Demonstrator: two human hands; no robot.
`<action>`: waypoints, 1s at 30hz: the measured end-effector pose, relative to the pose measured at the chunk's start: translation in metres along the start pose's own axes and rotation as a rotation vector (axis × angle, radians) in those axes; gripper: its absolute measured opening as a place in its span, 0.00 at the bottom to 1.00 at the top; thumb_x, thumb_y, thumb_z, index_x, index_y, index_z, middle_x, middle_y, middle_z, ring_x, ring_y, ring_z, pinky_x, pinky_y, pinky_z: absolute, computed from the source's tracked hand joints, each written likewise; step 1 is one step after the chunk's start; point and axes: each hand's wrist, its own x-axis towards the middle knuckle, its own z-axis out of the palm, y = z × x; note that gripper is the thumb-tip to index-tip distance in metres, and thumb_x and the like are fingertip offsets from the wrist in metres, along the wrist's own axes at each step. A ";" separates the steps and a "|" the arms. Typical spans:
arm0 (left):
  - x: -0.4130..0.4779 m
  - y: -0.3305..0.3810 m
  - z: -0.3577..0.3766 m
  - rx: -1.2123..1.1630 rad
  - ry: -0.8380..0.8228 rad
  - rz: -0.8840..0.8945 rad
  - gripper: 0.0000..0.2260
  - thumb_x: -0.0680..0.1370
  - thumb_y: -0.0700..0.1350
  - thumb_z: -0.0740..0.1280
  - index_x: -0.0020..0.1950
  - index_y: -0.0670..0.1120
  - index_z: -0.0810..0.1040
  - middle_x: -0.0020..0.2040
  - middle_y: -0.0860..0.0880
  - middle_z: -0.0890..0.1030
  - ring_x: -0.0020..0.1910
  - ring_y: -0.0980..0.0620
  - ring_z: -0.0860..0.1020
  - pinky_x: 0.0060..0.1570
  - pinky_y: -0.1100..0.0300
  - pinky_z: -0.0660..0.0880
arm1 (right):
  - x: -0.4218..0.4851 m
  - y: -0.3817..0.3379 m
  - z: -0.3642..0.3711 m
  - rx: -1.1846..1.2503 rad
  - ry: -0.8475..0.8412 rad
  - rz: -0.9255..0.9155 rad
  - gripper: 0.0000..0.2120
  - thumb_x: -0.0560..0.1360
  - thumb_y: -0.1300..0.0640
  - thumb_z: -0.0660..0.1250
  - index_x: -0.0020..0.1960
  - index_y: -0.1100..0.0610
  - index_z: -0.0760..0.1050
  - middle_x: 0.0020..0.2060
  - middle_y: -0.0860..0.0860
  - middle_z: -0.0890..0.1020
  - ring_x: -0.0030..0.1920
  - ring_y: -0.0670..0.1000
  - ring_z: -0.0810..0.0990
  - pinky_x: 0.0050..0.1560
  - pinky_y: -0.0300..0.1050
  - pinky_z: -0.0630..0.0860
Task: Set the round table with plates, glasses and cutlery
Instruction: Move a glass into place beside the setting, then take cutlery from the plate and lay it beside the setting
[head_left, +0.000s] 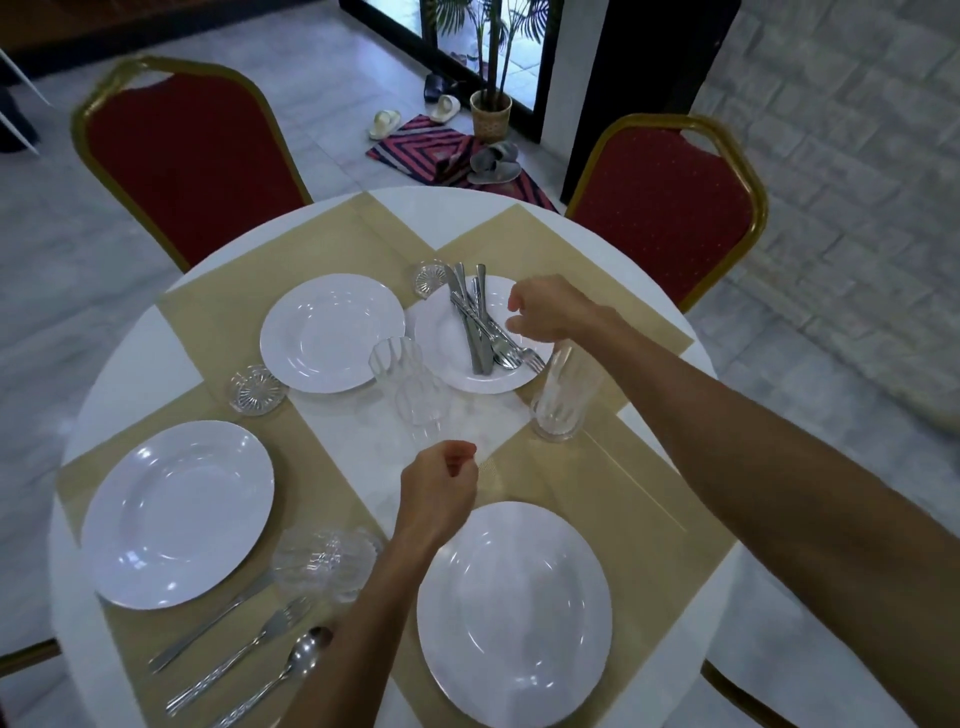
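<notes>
The left hand (439, 493) curled loosely, empty. The right hand (545, 312) pointed toward ten o'clock, thumb and fingers parted.

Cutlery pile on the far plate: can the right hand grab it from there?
Probably yes. The right hand hovers just beside the cutlery pile on the small plate, seems empty, and nothing lies between them. The tall glass stands under the forearm, out of the way.

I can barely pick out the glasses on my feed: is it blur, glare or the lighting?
Head view: light is dim and even, with soft glare spots on the white plates; the near-left glass is smeared by blur, the middle glass reads faint against the pale table; wide-angle distortion bows the table's rim and tilts the chairs outward.
</notes>
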 end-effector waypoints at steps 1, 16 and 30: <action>0.000 -0.001 -0.001 -0.006 0.002 -0.006 0.14 0.78 0.41 0.63 0.61 0.46 0.82 0.56 0.52 0.83 0.51 0.59 0.77 0.54 0.68 0.69 | 0.013 -0.003 0.003 -0.045 -0.036 -0.004 0.13 0.77 0.51 0.66 0.54 0.60 0.81 0.53 0.55 0.83 0.56 0.59 0.80 0.56 0.50 0.78; -0.006 -0.030 0.008 -0.051 -0.039 -0.079 0.11 0.79 0.48 0.66 0.60 0.52 0.81 0.53 0.57 0.83 0.52 0.62 0.79 0.58 0.65 0.75 | 0.072 -0.039 0.070 -0.033 0.007 0.212 0.15 0.76 0.65 0.62 0.61 0.60 0.77 0.58 0.58 0.80 0.60 0.61 0.79 0.50 0.49 0.72; 0.002 -0.033 0.001 -0.116 -0.007 -0.099 0.09 0.78 0.45 0.67 0.58 0.51 0.82 0.50 0.57 0.83 0.49 0.64 0.79 0.45 0.78 0.71 | 0.087 -0.030 0.074 0.269 0.032 0.335 0.15 0.75 0.60 0.65 0.61 0.60 0.73 0.59 0.59 0.78 0.60 0.62 0.78 0.55 0.51 0.75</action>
